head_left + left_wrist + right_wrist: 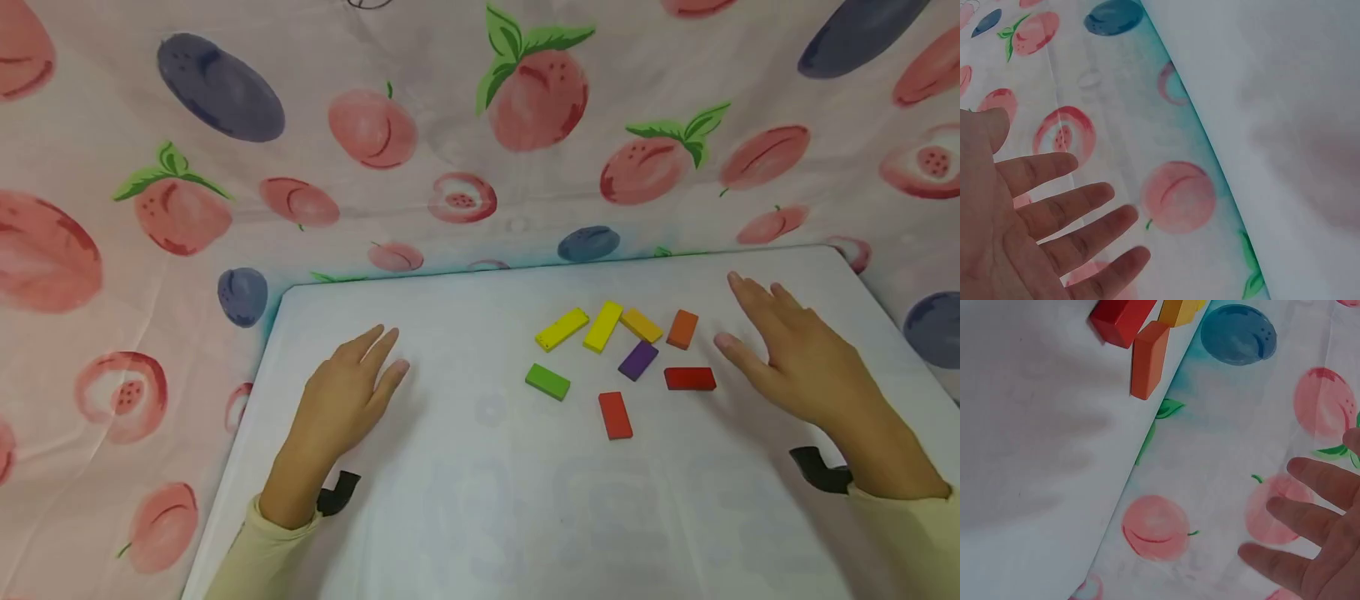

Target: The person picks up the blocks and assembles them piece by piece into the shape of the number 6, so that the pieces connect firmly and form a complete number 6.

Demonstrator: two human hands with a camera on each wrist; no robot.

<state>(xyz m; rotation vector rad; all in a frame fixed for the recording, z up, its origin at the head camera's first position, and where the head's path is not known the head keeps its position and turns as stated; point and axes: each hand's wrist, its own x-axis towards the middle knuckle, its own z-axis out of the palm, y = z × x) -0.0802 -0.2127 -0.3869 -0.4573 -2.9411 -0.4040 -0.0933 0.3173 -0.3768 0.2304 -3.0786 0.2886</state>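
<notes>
Coloured blocks (638,361), eight of them, lie loosely scattered on the white desk (450,483), right of centre in the head frame. Along the top of the group we see one yellow block (562,329) tilted at the left, a second yellow block (603,327) beside it, then an amber block (641,325) and an orange block (682,330). We cannot tell whether the second yellow and the amber ones touch at their corners. Below them sit a purple block (636,363), close under the amber one, and a green block (547,382) toward the left. One red block (690,379) lies sideways at the right, and another red block (615,415) is lowest in the group.

Our left hand (341,400) hangs above the desk at left of centre, well apart from the blocks; its fingers are extended, and the left wrist frame shows them spread at lower left. Our right hand (806,358) is above the desk at the right of the head frame, near the orange block and the sideways red one, fingers straight and spread too. In the right wrist frame those fingers enter at lower right, while some blocks stand at the top. Fruit-printed cloth (442,50) fills the upper frame.
</notes>
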